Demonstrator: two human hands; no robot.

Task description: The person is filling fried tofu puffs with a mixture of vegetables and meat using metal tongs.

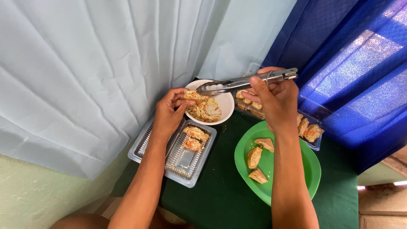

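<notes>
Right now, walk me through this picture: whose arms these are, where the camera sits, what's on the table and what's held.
The single view comes from a camera on a person's head, looking down at their own two bare hands. The left hand holds a stuffed tofu piece at a white bowl of filling. The right hand grips metal tongs. On the dark green table lie a clear plastic tray with two filled pieces, a green plate with three plain tofu pieces, and another clear tray behind the right hand.

Two bare forearms, sleeveless to the frame edge; left hand and right hand ungloved, without rings, watch or bracelets.
</notes>
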